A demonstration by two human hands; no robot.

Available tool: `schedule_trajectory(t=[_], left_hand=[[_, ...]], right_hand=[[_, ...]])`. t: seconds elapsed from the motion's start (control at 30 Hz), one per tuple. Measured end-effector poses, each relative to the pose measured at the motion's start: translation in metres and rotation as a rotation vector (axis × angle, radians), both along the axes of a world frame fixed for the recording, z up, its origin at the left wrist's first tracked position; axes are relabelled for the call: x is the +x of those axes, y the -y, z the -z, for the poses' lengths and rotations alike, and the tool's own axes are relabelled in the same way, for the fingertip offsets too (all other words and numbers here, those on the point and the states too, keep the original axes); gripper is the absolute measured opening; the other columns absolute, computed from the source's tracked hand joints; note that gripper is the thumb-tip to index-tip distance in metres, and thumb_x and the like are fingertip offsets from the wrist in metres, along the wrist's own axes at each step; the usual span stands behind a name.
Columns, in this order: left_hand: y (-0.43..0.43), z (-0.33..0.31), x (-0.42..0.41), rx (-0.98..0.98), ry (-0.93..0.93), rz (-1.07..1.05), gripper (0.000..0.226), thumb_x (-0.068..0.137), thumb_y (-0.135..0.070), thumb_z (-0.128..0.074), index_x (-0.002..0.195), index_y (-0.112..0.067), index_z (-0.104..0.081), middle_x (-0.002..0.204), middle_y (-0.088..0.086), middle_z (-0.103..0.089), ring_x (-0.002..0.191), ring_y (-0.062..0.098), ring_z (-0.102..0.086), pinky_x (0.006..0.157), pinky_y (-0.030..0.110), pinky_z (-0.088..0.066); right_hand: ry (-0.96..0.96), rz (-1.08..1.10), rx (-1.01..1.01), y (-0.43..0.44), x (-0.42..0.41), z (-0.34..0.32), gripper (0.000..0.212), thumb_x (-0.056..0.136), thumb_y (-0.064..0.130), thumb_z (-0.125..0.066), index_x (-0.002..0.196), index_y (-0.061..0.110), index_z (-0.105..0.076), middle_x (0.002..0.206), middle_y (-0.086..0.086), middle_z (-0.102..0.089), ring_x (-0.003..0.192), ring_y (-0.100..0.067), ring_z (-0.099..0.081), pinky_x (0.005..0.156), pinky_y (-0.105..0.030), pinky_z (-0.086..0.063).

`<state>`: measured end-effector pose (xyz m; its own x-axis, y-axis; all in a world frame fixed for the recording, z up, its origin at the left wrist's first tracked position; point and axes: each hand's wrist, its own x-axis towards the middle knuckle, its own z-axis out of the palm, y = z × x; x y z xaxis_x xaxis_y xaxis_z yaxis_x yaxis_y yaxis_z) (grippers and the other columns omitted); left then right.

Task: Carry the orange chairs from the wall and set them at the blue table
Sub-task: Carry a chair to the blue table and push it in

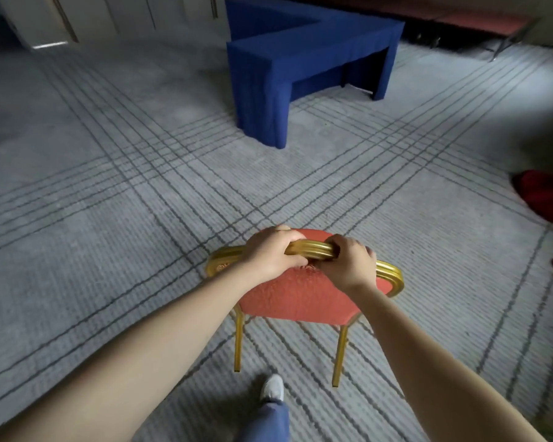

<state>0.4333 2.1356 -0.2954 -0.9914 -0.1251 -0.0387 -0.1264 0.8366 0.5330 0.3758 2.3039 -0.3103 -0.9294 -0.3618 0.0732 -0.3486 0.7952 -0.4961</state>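
An orange chair (297, 298) with a gold metal frame is in front of me, seen from behind and above. My left hand (270, 252) and my right hand (348, 264) both grip the gold top rail of its backrest, side by side. Two gold rear legs hang near the carpet; I cannot tell whether they touch it. The blue table (304, 55), draped in blue cloth and L-shaped, stands a few steps ahead, slightly to the right.
Grey carpet (109, 202) with dark crossing lines covers the floor. Red cloth (546, 196) lies at the right edge. Pale wall panels (77, 17) are at the back left, a red-topped bench (479, 23) at the back right. My shoe (272, 388) is below the chair.
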Motion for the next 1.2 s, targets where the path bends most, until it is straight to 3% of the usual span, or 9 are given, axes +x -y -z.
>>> schedule_trajectory(t=[0.17,0.37,0.5,0.57,0.73,0.9,0.97,1.07,1.2], left_hand=[[0.021,-0.010,-0.062,-0.148,-0.255,-0.042,0.043,0.088,-0.049,-0.059,0.127,-0.032,-0.053,0.124,-0.008,-0.060,0.113,0.016,-0.054,0.096,0.034,-0.038],[0.070,-0.029,-0.159,-0.155,-0.339,-0.057,0.047,0.085,-0.056,-0.059,0.122,-0.026,-0.057,0.121,-0.004,-0.058,0.111,0.016,-0.053,0.091,0.031,-0.037],[0.112,-0.026,-0.212,-0.340,-0.340,-0.097,0.057,0.086,-0.066,-0.044,0.116,-0.020,-0.059,0.116,0.000,-0.061,0.109,0.023,-0.055,0.091,0.037,-0.039],[0.125,-0.026,-0.237,-0.335,-0.411,-0.063,0.059,0.088,-0.065,-0.035,0.115,-0.018,-0.059,0.113,0.000,-0.060,0.108,0.023,-0.054,0.089,0.037,-0.040],[0.145,-0.029,-0.283,-0.294,-0.512,-0.127,0.058,0.083,-0.067,-0.041,0.104,-0.017,-0.064,0.105,0.000,-0.056,0.101,0.023,-0.053,0.079,0.037,-0.045],[0.159,-0.044,-0.323,-0.310,-0.255,-0.238,0.061,0.075,-0.081,-0.043,0.085,-0.022,-0.055,0.096,-0.002,-0.063,0.088,0.024,-0.061,0.066,0.031,-0.038],[0.163,-0.045,-0.341,-0.316,-0.266,-0.227,0.064,0.069,-0.085,-0.047,0.084,-0.023,-0.055,0.093,-0.005,-0.064,0.085,0.022,-0.063,0.064,0.030,-0.039],[0.169,-0.045,-0.368,-0.358,-0.322,-0.252,0.067,0.064,-0.087,-0.045,0.072,-0.021,-0.053,0.079,-0.008,-0.060,0.072,0.020,-0.061,0.058,0.029,-0.039],[0.176,-0.056,-0.414,-0.365,-0.275,-0.247,0.069,0.062,-0.084,-0.053,0.059,-0.016,-0.043,0.057,-0.006,-0.046,0.057,0.018,-0.049,0.052,0.029,-0.031]], right_hand=[[-0.030,0.010,0.040,0.031,-0.079,-0.028,0.026,0.071,0.050,-0.071,0.084,0.030,-0.061,0.082,0.007,-0.065,0.094,-0.022,-0.060,0.085,-0.036,-0.031],[0.033,0.020,0.008,0.067,-0.179,-0.060,0.036,0.065,0.052,-0.075,0.092,0.033,-0.062,0.085,0.007,-0.067,0.093,-0.021,-0.061,0.082,-0.035,-0.039],[0.053,-0.011,-0.247,0.076,-0.231,-0.068,0.031,0.065,0.054,-0.073,0.086,0.032,-0.064,0.077,0.011,-0.066,0.079,-0.013,-0.062,0.075,-0.036,-0.051],[-0.014,0.012,-0.330,0.079,-0.251,-0.064,0.038,0.071,0.064,-0.061,0.086,0.029,-0.066,0.079,0.009,-0.066,0.081,-0.015,-0.061,0.075,-0.035,-0.049],[-0.179,0.256,-0.217,0.090,-0.290,-0.047,0.077,0.066,0.090,-0.041,0.106,0.028,-0.065,0.101,0.004,-0.062,0.106,-0.021,-0.052,0.098,-0.040,-0.038],[-0.093,0.110,0.037,0.096,-0.342,-0.067,0.076,0.065,0.097,-0.029,0.077,0.026,-0.055,0.071,0.006,-0.063,0.077,-0.022,-0.061,0.075,-0.037,-0.049],[-0.135,-0.010,0.105,0.110,-0.362,-0.073,0.069,0.065,0.093,-0.040,0.080,0.027,-0.054,0.071,0.008,-0.060,0.071,-0.017,-0.056,0.063,-0.031,-0.045],[-0.280,-0.033,0.121,0.138,-0.387,-0.072,0.046,0.075,0.067,-0.057,0.084,0.022,-0.059,0.081,0.002,-0.064,0.084,-0.021,-0.060,0.062,-0.031,-0.040],[-0.277,-0.073,0.204,0.150,-0.441,-0.075,0.016,0.075,0.034,-0.058,0.081,0.019,-0.060,0.083,0.000,-0.066,0.085,-0.028,-0.063,0.062,-0.031,-0.043]])
